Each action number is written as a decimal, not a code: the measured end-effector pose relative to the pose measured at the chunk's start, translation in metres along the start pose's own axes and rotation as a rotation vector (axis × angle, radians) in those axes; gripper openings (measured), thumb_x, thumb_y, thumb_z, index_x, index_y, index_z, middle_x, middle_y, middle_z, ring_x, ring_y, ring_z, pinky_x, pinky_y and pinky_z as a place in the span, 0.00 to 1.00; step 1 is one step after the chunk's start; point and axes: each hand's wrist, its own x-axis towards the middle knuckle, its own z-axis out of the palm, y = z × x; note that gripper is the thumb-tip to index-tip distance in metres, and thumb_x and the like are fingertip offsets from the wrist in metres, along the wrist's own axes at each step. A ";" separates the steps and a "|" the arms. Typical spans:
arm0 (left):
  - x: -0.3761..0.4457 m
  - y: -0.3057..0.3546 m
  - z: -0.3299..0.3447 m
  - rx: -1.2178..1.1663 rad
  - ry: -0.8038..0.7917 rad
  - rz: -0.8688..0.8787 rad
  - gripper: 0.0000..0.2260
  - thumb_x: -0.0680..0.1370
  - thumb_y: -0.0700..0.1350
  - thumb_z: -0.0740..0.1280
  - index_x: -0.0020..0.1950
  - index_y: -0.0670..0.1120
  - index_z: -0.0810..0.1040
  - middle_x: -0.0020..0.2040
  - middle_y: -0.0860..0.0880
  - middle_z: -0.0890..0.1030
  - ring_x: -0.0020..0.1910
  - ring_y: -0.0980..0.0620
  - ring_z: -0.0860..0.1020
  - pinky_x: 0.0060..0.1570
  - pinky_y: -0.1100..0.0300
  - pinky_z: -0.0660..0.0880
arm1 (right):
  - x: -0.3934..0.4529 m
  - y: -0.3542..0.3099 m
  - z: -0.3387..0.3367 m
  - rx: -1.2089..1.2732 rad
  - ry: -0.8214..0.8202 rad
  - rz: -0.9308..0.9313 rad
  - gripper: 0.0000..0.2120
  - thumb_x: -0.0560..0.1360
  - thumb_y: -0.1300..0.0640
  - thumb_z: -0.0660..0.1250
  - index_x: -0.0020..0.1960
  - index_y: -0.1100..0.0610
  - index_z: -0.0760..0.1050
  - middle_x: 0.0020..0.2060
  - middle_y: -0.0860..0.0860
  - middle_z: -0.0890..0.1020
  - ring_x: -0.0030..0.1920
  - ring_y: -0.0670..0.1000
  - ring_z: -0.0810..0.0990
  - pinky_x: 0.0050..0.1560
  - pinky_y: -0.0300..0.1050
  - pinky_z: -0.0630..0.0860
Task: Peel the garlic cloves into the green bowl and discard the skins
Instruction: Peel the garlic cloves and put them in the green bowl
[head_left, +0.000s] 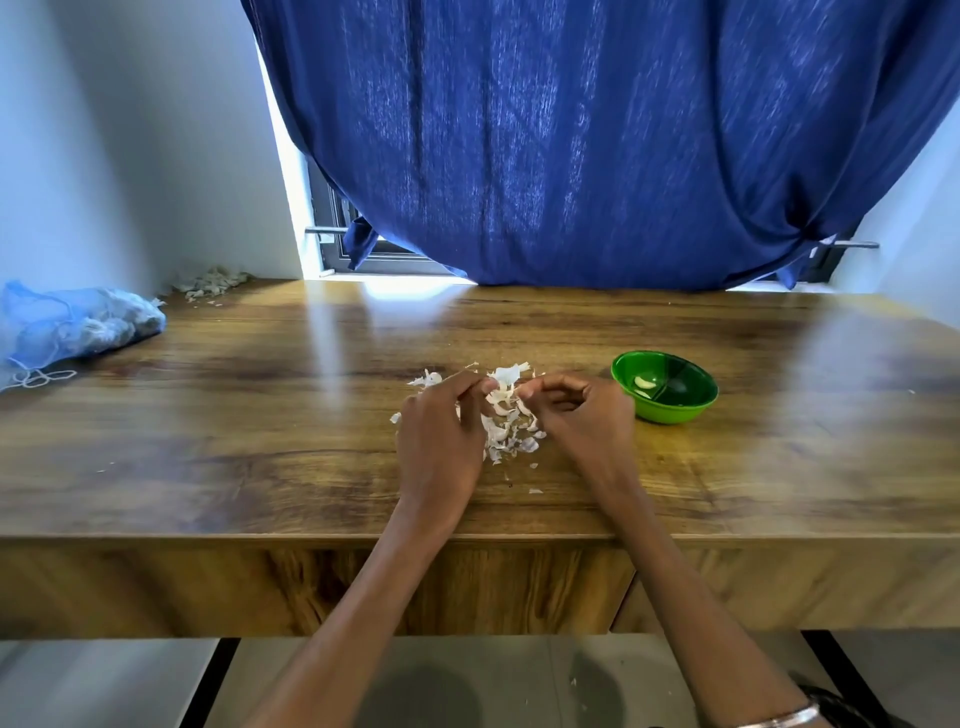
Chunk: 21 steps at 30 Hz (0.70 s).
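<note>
Hands: my left hand (441, 431) and right hand (571, 410) curl, pinching garlic (501, 395) mid-frame.
Bowl: green bowl (665, 387) right, just beside my right hand.

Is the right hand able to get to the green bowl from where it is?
Probably yes. The right hand sits just beside the green bowl, with only bare table between them, though its fingers look busy pinching garlic.

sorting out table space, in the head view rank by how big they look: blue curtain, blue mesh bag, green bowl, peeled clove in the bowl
1. Blue fabric curtain.
2. Blue mesh bag, cut off by the left edge.
3. Round green plastic bowl, though it sits nearer the camera than the bag.
4. Peeled white garlic clove in the bowl.
</note>
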 end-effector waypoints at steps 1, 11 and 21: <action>-0.001 0.000 0.000 0.015 -0.020 -0.005 0.08 0.83 0.45 0.66 0.51 0.49 0.86 0.39 0.57 0.85 0.34 0.61 0.80 0.37 0.66 0.72 | 0.003 0.000 -0.003 -0.060 0.006 -0.024 0.04 0.73 0.57 0.77 0.48 0.53 0.87 0.39 0.43 0.87 0.38 0.37 0.84 0.43 0.36 0.82; -0.001 -0.001 0.001 0.101 -0.043 -0.051 0.06 0.77 0.44 0.75 0.52 0.53 0.87 0.52 0.54 0.86 0.46 0.50 0.83 0.42 0.63 0.71 | 0.053 -0.010 -0.080 -0.482 0.059 -0.001 0.05 0.74 0.58 0.75 0.50 0.53 0.86 0.41 0.42 0.82 0.37 0.34 0.76 0.34 0.20 0.66; 0.004 -0.012 0.005 0.134 -0.039 -0.099 0.12 0.75 0.31 0.72 0.49 0.47 0.88 0.54 0.50 0.81 0.55 0.49 0.75 0.51 0.63 0.63 | 0.066 0.001 -0.096 -0.649 0.008 0.078 0.04 0.72 0.56 0.77 0.41 0.48 0.84 0.36 0.44 0.84 0.43 0.44 0.82 0.40 0.39 0.72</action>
